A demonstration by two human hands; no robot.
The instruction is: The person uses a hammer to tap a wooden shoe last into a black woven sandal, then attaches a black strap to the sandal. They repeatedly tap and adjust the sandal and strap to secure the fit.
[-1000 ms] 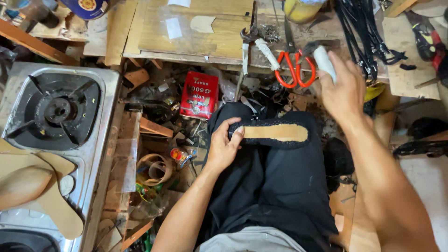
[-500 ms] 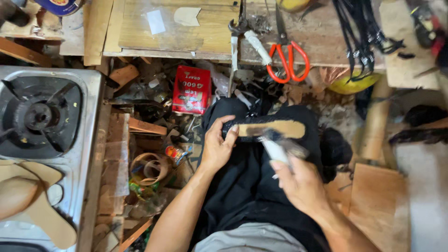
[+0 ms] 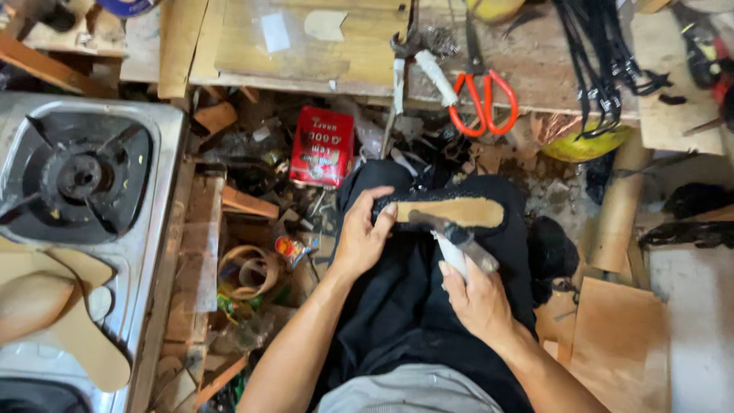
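Note:
A tan, sole-shaped insole piece point(image 3: 459, 211) lies flat across my black-trousered knee point(image 3: 413, 306). My left hand point(image 3: 363, 233) presses down on its left end with the fingertips. My right hand point(image 3: 478, 294) grips a white-handled tool point(image 3: 457, 246) whose dark tip rests on the middle of the insole. Both forearms come up from the bottom of the head view.
A gas stove point(image 3: 76, 180) sits at left, with tan cut-out soles point(image 3: 53, 321) on it. A red tin point(image 3: 321, 147) stands in the clutter below the wooden bench point(image 3: 306, 46). Orange-handled scissors point(image 3: 483, 95), black straps point(image 3: 604, 61) and brown board point(image 3: 619, 336) lie around.
My right hand came down from the bench near the scissors with the white-handled tool and now sets its tip on the insole. My left hand has stayed on the insole.

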